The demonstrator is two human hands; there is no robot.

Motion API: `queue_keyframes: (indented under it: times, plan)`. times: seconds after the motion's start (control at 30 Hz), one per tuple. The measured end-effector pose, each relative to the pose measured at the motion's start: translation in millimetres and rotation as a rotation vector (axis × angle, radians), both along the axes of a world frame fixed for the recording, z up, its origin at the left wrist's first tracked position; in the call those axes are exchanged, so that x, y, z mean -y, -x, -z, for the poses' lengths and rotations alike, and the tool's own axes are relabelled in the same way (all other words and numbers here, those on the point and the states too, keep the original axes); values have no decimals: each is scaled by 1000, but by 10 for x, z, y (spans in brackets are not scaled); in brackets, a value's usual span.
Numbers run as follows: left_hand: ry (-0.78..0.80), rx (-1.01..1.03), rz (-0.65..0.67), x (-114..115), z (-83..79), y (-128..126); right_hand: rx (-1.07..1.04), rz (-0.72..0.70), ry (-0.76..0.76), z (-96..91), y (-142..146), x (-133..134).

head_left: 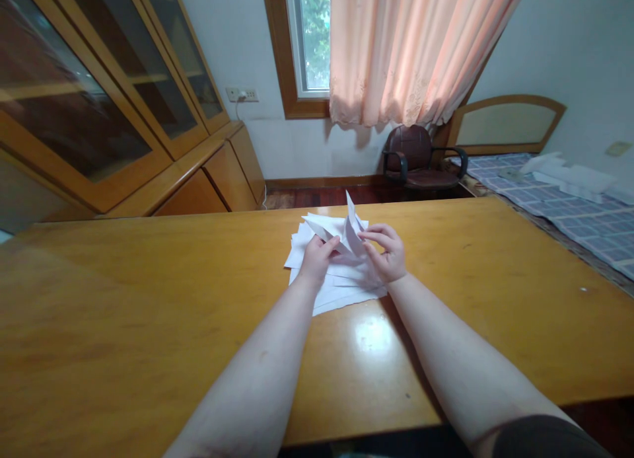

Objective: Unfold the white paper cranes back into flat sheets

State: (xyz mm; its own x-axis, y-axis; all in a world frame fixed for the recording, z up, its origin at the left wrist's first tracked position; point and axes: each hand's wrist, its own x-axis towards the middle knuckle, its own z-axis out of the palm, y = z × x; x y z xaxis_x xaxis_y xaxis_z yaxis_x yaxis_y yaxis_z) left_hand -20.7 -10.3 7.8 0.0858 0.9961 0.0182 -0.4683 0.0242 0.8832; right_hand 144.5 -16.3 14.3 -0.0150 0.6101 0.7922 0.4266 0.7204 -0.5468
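No lettering, label, brand, number or sign can be read.

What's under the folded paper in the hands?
White sheets overlapping on the wooden table. The folded paper, left hand and right hand hide part of the sheets.
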Motion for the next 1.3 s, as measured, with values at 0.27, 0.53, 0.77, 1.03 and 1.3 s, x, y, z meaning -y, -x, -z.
queue_keyframes:
  times: [0.27, 0.53, 0.77, 1.03, 1.3]
  plan:
    - [20, 77, 3, 13, -22, 13, -155, 39, 299, 30, 46, -99]
    - [42, 173, -58, 4, -24, 5, -590, -100, 575, 124, 57, -194]
    - [53, 260, -60, -11, -25, 5, -794, -637, 949, 36, 60, -146]
    - [39, 226, 26, 25, -63, -10, -709, -196, 654, 70, 107, -174]
    - [36, 183, -5, 19, -76, -5, -133, -55, 407, 83, 28, -147]
